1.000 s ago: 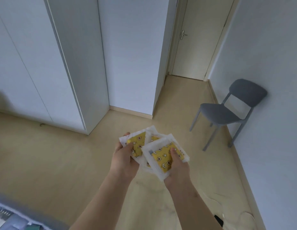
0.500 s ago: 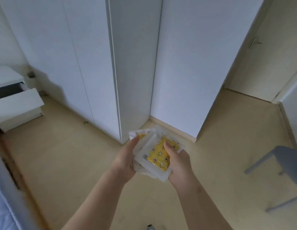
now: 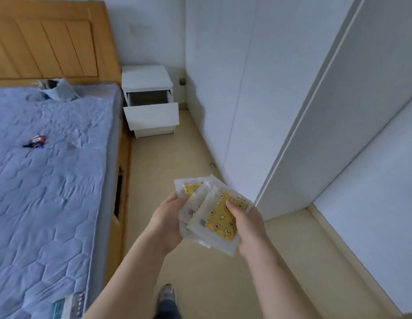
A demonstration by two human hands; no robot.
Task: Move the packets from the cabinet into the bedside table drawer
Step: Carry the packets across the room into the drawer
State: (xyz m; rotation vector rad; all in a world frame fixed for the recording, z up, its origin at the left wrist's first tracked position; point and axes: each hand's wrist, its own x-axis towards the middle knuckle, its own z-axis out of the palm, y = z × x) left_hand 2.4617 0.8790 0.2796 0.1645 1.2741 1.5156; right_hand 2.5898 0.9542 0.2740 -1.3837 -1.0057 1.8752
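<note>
Packets: you hold a fanned stack of clear plastic packets (image 3: 220, 218) with yellow patterned inserts out in front of you, above the pale floor (image 3: 168, 162).
Left hand: your left hand (image 3: 168, 223) grips the stack's left edge.
Right hand: your right hand (image 3: 249, 229) grips the right edge, thumb pressed on the top packet's yellow face.
Drawer: the white bedside table (image 3: 146, 77) stands ahead, well apart from the packets, its top drawer (image 3: 152, 116) pulled open.
Cabinet: the tall white cabinet (image 3: 257, 88) runs along your right.
Bed: the blue quilted mattress (image 3: 50, 180) lies to your left.
</note>
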